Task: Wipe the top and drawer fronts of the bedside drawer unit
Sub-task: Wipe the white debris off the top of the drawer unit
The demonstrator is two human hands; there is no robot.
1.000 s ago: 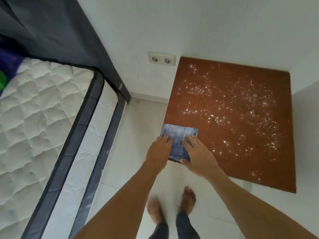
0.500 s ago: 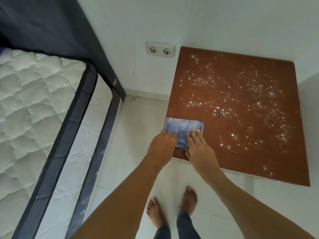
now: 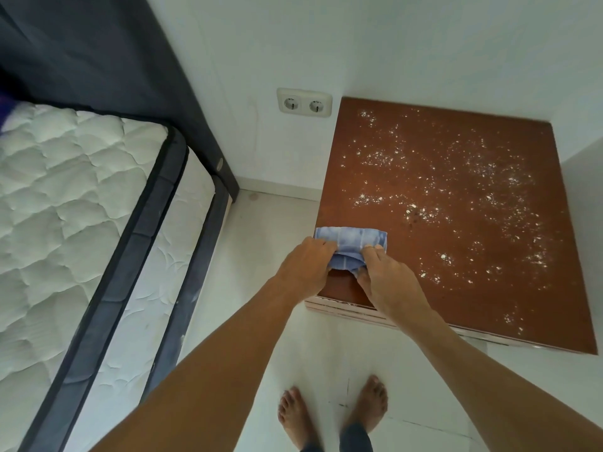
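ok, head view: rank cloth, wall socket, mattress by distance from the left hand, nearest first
1. cloth: held by the left hand, at the unit top's near-left corner.
2. wall socket: on the wall, beyond the hand.
3. mattress: far to the left, across the floor gap.

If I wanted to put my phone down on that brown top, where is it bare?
The drawer unit top is bare along its near edge, right of the right hand, and in a strip by the wall socket side. White specks litter the middle and far right. The near left corner is crowded: both hands, left hand, grip the blue cloth.
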